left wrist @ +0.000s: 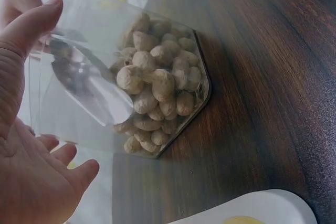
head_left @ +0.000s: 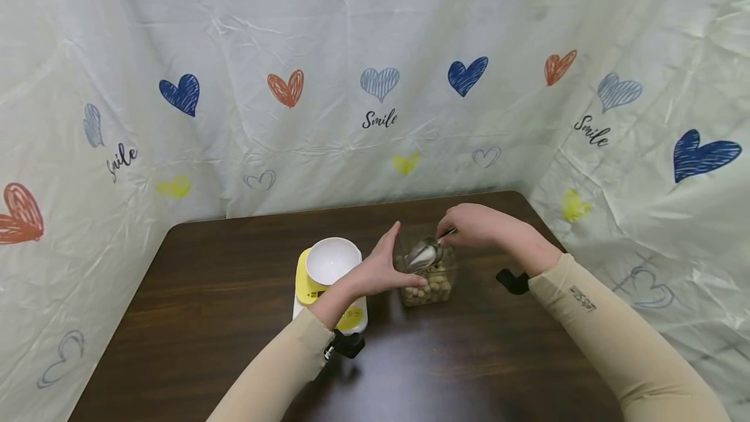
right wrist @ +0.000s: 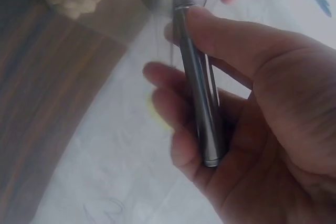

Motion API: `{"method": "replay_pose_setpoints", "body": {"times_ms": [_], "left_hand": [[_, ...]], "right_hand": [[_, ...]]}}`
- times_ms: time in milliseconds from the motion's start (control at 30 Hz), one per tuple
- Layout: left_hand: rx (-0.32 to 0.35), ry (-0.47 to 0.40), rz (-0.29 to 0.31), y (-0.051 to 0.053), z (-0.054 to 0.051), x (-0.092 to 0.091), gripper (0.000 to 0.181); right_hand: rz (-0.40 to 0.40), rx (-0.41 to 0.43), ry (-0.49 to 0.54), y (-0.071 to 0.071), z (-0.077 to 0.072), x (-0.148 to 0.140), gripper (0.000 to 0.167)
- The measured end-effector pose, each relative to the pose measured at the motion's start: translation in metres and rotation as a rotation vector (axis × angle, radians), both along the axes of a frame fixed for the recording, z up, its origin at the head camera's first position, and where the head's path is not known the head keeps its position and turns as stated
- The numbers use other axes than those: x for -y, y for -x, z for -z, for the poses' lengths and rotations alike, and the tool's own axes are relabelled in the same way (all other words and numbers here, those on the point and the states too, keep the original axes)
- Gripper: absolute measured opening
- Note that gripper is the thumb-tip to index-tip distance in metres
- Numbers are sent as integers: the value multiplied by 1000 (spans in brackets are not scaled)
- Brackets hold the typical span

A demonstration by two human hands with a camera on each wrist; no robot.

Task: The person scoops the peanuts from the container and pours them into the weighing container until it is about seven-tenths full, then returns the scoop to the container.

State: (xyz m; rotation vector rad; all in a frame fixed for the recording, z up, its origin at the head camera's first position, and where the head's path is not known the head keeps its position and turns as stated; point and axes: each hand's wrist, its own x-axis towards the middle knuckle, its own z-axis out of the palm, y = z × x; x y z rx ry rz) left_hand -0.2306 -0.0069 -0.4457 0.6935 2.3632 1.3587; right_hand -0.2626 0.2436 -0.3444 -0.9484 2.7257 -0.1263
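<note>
Left hand (head_left: 377, 270) spreads wide at the left of the box (head_left: 450, 267), thumb along its front wall; right hand (head_left: 477, 225) bends over the box's right edge, fingers curled round the scoop (head_left: 423, 256) handle, blade slanting down inside the box by the peanuts (head_left: 430, 291); scale (head_left: 303, 282) and bowl (head_left: 333, 260) left of the box

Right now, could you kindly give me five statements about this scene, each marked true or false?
1. The right hand grips the metal scoop by its handle. True.
2. The left hand is at the clear container. True.
3. The clear container is empty. False: peanuts are in it.
4. The white bowl stands on the yellow-and-white scale. True.
5. The metal scoop lies in the white bowl. False: its head is inside the clear container.
</note>
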Motion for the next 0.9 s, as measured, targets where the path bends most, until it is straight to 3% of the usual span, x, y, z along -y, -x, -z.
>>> {"method": "replay_pose_setpoints", "body": {"times_ms": [100, 333, 433, 700, 900], "left_hand": [[13, 0, 1, 0, 0, 0, 127], [35, -4, -1, 0, -1, 0, 126], [34, -5, 0, -1, -1, -1, 125], [22, -11, -19, -2, 3, 0, 125], [13, -14, -20, -1, 1, -3, 124]], "right_hand": [[-24, -79, -1, -2, -5, 0, 17], [-143, -423, 19, -6, -10, -2, 12], [-189, -525, 34, -7, -10, -3, 14], [-250, -661, -16, -9, 0, 3, 17], [-256, -661, -64, -7, 10, 9, 15]]}}
